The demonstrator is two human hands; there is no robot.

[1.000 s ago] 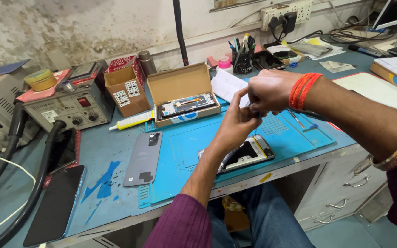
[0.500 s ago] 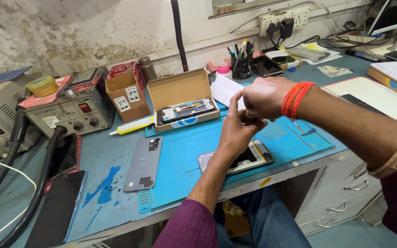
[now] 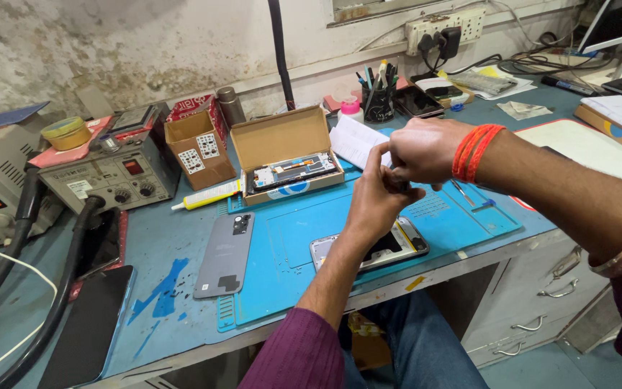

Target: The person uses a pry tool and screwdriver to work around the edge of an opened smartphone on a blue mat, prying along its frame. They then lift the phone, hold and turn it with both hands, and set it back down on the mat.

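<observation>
My left hand [image 3: 376, 205] reaches up from a purple sleeve. My right hand [image 3: 422, 150], with red thread at the wrist, comes in from the right. The two meet above the blue work mat [image 3: 289, 238], fingers pinched together on a small dark part [image 3: 399, 186] too hidden to identify. Directly beneath them an opened phone [image 3: 401, 243] lies on the mat, partly covered by my left forearm. A grey phone back cover [image 3: 226, 253] lies at the mat's left edge. Tweezers [image 3: 462, 193] rest on the mat to the right of my hands.
An open cardboard box [image 3: 286, 140] holding a display part stands behind the mat, with a glue tube [image 3: 206, 196] and a smaller box [image 3: 197, 148] to its left. A rework station [image 3: 106, 173], hoses and a black phone [image 3: 88, 324] fill the left. A tool cup [image 3: 377, 97] stands at the back.
My hands stay joined above the opened phone with only small finger shifts. The view has drifted slightly; nothing on the bench has moved.
</observation>
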